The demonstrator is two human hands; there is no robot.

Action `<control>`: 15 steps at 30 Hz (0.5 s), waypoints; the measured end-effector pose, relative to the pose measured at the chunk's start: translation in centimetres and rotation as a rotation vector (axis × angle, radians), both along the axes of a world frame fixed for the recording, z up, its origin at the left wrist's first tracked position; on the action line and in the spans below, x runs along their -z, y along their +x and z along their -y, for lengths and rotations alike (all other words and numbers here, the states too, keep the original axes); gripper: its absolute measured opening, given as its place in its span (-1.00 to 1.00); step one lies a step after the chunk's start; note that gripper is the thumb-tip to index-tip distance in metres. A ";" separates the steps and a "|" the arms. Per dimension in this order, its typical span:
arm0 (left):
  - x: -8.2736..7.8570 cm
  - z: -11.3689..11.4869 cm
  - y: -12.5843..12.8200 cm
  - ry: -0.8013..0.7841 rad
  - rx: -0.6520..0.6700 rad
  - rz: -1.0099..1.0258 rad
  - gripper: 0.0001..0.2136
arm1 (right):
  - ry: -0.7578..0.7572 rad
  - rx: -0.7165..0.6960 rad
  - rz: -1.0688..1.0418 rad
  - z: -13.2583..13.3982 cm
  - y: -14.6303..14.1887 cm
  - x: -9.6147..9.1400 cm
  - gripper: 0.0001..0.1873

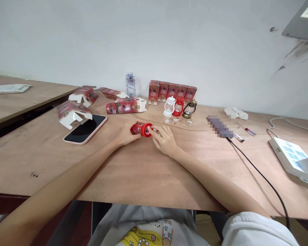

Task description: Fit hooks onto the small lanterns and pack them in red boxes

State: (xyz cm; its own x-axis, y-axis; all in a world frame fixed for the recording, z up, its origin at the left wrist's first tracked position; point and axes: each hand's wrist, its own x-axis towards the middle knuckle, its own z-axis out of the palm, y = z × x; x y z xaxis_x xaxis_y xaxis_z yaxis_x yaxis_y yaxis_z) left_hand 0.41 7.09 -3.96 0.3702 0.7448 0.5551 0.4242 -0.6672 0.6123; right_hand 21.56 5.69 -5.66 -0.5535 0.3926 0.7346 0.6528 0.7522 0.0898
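Observation:
A small red toy lantern [138, 128] lies on its side just above the tabletop, its round base turned to the right. My left hand [127, 133] is closed around its body. At the base, my right hand [164, 139] has its fingertips bent together against the opening; whatever they pinch is too small to make out. Behind the hands stand a white lantern [169, 107], a second red lantern [178, 107] and a bronze-coloured lantern [190, 109], all upright. Small metal hooks and cut-out pieces [177, 122] lie in front of these lanterns.
Several red printed boxes [163, 91] stand against the wall beside a water bottle [130, 84]. Opened boxes [125, 106] and a phone [86, 130] lie on the left. Rightward are a blurred-out dark object [219, 127] with a cable, a screwdriver [249, 131] and a power strip [292, 155].

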 end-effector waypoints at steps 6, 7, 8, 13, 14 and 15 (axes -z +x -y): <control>-0.2 0.0 -0.1 -0.020 -0.027 0.045 -0.67 | -0.097 0.063 0.100 0.1 -0.1 -0.1 -0.40; -0.2 0.0 -0.1 -0.024 -0.028 0.044 -0.66 | -0.106 0.061 0.098 0.1 -0.1 -0.1 -0.40; -0.2 0.0 -0.1 -0.025 -0.030 0.043 -0.66 | -0.110 0.059 0.094 0.1 -0.1 -0.1 -0.41; 0.0 0.0 -0.1 0.002 -0.042 0.019 -0.66 | -0.103 0.030 0.080 0.2 0.0 -0.2 -0.51; -0.1 0.0 -0.1 0.007 -0.044 0.009 -0.66 | -0.104 0.026 0.078 0.2 0.0 -0.2 -0.52; -0.1 0.1 -0.1 0.011 -0.045 -0.002 -0.67 | -0.107 0.024 0.076 0.2 0.0 -0.2 -0.52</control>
State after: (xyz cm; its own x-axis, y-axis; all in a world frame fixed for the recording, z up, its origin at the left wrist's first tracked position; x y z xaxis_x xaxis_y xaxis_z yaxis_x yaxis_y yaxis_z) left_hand 0.34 7.04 -3.86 0.3375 0.7546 0.5627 0.4552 -0.6541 0.6041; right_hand 21.55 5.51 -5.44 -0.5953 0.4802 0.6442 0.6650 0.7444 0.0597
